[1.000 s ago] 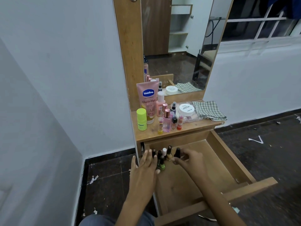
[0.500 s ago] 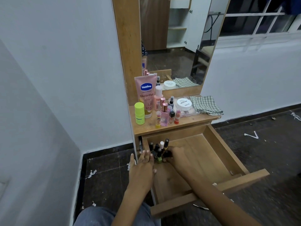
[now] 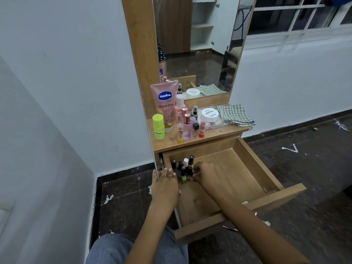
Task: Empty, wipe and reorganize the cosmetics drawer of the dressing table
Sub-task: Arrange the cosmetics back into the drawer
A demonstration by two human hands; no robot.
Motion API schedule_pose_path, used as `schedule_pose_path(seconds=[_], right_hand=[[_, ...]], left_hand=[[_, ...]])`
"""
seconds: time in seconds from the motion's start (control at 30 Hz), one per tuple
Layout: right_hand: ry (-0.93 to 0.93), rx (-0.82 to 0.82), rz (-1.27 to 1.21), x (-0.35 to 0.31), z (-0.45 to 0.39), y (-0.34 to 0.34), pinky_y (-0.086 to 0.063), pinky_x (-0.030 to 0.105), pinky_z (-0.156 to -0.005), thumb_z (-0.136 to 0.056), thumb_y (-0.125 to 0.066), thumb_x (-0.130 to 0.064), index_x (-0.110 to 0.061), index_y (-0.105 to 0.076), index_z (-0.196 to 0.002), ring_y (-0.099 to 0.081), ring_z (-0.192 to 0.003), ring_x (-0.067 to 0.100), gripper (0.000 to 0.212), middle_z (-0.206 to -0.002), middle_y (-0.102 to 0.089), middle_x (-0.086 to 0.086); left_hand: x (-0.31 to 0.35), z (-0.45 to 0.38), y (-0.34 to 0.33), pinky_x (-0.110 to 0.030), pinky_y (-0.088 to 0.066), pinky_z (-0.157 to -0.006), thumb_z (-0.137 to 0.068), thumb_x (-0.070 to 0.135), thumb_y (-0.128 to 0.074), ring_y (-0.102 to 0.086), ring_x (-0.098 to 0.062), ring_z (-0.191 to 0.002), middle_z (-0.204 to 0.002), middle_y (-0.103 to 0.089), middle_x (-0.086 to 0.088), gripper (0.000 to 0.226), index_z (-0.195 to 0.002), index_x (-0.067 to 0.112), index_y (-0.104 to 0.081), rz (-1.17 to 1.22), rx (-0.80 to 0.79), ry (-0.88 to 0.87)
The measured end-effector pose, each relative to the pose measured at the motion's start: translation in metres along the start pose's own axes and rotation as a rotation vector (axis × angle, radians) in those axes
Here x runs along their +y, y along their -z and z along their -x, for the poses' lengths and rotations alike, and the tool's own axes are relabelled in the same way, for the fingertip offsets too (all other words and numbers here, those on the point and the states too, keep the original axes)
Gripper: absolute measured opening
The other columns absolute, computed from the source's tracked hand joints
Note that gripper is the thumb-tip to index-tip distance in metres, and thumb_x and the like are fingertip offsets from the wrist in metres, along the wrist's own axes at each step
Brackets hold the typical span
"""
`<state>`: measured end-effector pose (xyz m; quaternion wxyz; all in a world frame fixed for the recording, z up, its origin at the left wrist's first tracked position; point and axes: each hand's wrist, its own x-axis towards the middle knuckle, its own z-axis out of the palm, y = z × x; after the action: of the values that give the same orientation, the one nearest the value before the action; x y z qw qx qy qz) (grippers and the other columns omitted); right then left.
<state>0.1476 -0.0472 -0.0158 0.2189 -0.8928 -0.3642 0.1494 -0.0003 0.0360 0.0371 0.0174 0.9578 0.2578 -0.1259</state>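
Head view, w/ clock directions read on the frame. Drawer (image 3: 253, 164) is pulled fully out from under the tabletop (image 3: 190, 141) of the dressing table, front panel toward 5 o'clock. A cluster of nail-polish bottles (image 3: 183, 168) stands upright in the drawer's back-left corner, at approx. 11 o'clock of the drawer floor; one has a green body, one a white cap, the rest dark caps. Left hand (image 3: 165, 185) lies over the drawer's left wall, fingers straight and close together, tips touching the left side of the cluster. Right hand (image 3: 207, 176) sits inside the drawer at 3 o'clock of the cluster, fingers curled toward the bottles; whether they pinch one or only touch cannot be told. On the tabletop, toward 12 o'clock of the drawer: pink Vaseline tube (image 3: 164, 105), lime-green roll-on (image 3: 158, 126), small pink and dark bottles (image 3: 187, 126), white-lidded jar (image 3: 210, 114) on a clear case, folded checked cloth (image 3: 235, 114) at the right end. Mirror (image 3: 198, 44) rises behind them.
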Motion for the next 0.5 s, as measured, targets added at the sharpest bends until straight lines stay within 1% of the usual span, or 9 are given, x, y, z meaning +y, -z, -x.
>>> schedule_pose_path(seconds=[0.07,0.13,0.17,0.2,0.27,0.3,0.33,0.4,0.5], right_hand=[[-0.009,0.037,-0.049,0.001,0.002,0.004,-0.051,0.028,-0.079,-0.076,-0.069,-0.007,-0.01,-0.07,-0.098,-0.065,-0.091,0.018,0.022,-0.095,-0.071,0.003],[-0.012,0.086,-0.101,0.007,0.003,0.006,-0.054,0.031,-0.078,-0.074,-0.069,-0.005,-0.014,-0.071,-0.092,-0.068,-0.086,0.017,0.021,-0.09,-0.073,0.001],[-0.006,0.128,-0.119,0.011,0.005,0.007,-0.055,0.033,-0.077,-0.074,-0.07,-0.006,-0.015,-0.071,-0.09,-0.068,-0.083,0.015,0.019,-0.088,-0.073,0.0],[0.015,0.188,-0.137,0.013,0.006,0.011,-0.056,0.031,-0.076,-0.075,-0.071,-0.006,-0.014,-0.072,-0.09,-0.067,-0.079,0.012,0.017,-0.087,-0.073,0.0],[0.074,0.311,-0.187,0.013,0.011,0.027,-0.052,0.013,-0.073,-0.078,-0.072,-0.006,-0.009,-0.072,-0.093,-0.064,-0.075,0.008,0.015,-0.088,-0.072,0.002],[0.106,0.374,-0.212,0.012,0.013,0.04,-0.05,0.008,-0.072,-0.079,-0.072,-0.007,-0.009,-0.071,-0.095,-0.063,-0.075,0.005,0.016,-0.089,-0.072,0.001],[0.146,0.443,-0.225,0.011,0.014,0.053,-0.049,0.006,-0.071,-0.08,-0.072,-0.01,-0.011,-0.071,-0.097,-0.063,-0.076,0.003,0.016,-0.088,-0.071,-0.003],[0.23,0.578,-0.205,0.012,0.008,0.08,-0.053,0.014,-0.073,-0.082,-0.072,-0.016,-0.016,-0.071,-0.097,-0.064,-0.076,0.001,0.015,-0.088,-0.071,-0.007],[0.327,0.636,-0.172,0.014,-0.02,0.115,-0.055,0.028,-0.072,-0.083,-0.071,-0.017,-0.015,-0.07,-0.098,-0.061,-0.078,0.003,0.015,-0.092,-0.07,-0.003]], left_hand=[[0.0,-0.001,0.003,-0.049,0.002,-0.116,-0.098,0.035,-0.045,-0.005,-0.02,-0.146,-0.159,-0.012,-0.007,0.063,-0.15,0.011,-0.019,-0.008,-0.014,0.005],[0.0,-0.003,0.006,-0.049,0.001,-0.116,-0.097,0.037,-0.046,-0.007,-0.02,-0.146,-0.158,-0.015,-0.008,0.062,-0.149,0.011,-0.022,-0.028,-0.024,0.002],[0.001,-0.003,0.007,-0.048,0.0,-0.116,-0.097,0.037,-0.047,-0.009,-0.02,-0.146,-0.157,-0.018,-0.007,0.061,-0.148,0.011,-0.025,-0.035,-0.025,0.0],[0.001,-0.004,0.009,-0.048,-0.001,-0.116,-0.096,0.038,-0.049,-0.012,-0.02,-0.145,-0.156,-0.022,-0.007,0.06,-0.146,0.012,-0.03,-0.038,-0.024,-0.002],[0.001,-0.007,0.012,-0.047,-0.005,-0.116,-0.094,0.038,-0.052,-0.022,-0.019,-0.142,-0.151,-0.032,-0.006,0.054,-0.14,0.014,-0.041,-0.045,-0.014,-0.005],[0.0,-0.008,0.012,-0.046,-0.008,-0.116,-0.093,0.038,-0.054,-0.027,-0.019,-0.139,-0.148,-0.037,-0.006,0.05,-0.136,0.015,-0.046,-0.054,-0.007,-0.009],[0.0,-0.009,0.012,-0.046,-0.011,-0.116,-0.092,0.039,-0.055,-0.032,-0.02,-0.137,-0.145,-0.041,-0.005,0.048,-0.133,0.015,-0.05,-0.067,0.0,-0.01],[0.0,-0.012,0.012,-0.045,-0.014,-0.116,-0.09,0.041,-0.057,-0.037,-0.02,-0.133,-0.141,-0.045,-0.004,0.047,-0.13,0.016,-0.052,-0.086,0.003,-0.014],[-0.001,-0.015,0.011,-0.044,-0.012,-0.117,-0.089,0.042,-0.058,-0.039,-0.019,-0.133,-0.142,-0.045,-0.003,0.051,-0.133,0.017,-0.05,-0.066,-0.01,0.0]])
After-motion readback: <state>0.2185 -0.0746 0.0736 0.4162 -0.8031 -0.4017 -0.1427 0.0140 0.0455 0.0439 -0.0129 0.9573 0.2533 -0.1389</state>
